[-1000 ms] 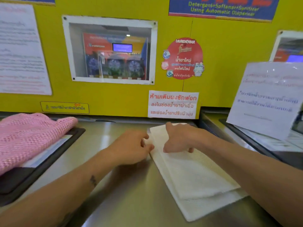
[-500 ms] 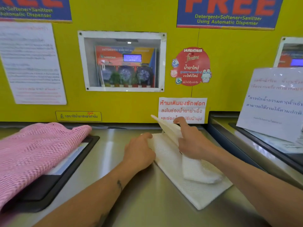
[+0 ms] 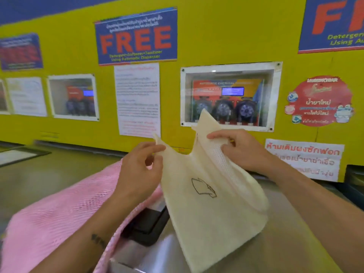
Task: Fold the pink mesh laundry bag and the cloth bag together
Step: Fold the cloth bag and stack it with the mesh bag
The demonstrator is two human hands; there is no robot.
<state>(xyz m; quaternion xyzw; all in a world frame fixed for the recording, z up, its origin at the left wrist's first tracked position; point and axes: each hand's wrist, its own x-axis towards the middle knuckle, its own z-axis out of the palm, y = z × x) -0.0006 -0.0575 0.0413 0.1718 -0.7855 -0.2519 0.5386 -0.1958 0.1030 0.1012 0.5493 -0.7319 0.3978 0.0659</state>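
A cream cloth bag (image 3: 212,211) with a small black line drawing on its front hangs in the air above the steel counter. My left hand (image 3: 139,170) pinches its upper left strap. My right hand (image 3: 239,148) grips the upper right strap, where a mesh-like weave shows. The bag's lower edge droops toward the counter. The pink mesh laundry bag (image 3: 59,219) lies spread out at lower left, partly under my left forearm and over a black lid.
The steel counter top (image 3: 291,243) runs left to right below a yellow wall (image 3: 216,36) with posters and a dispenser window (image 3: 228,97). A black machine lid (image 3: 147,225) sits under the pink bag. Another lid (image 3: 17,154) lies at far left.
Both hands lifted the cloth bag off the counter and opened it out; it lay folded flat before. The view swung left, bringing the pink bag closer beneath my left arm.
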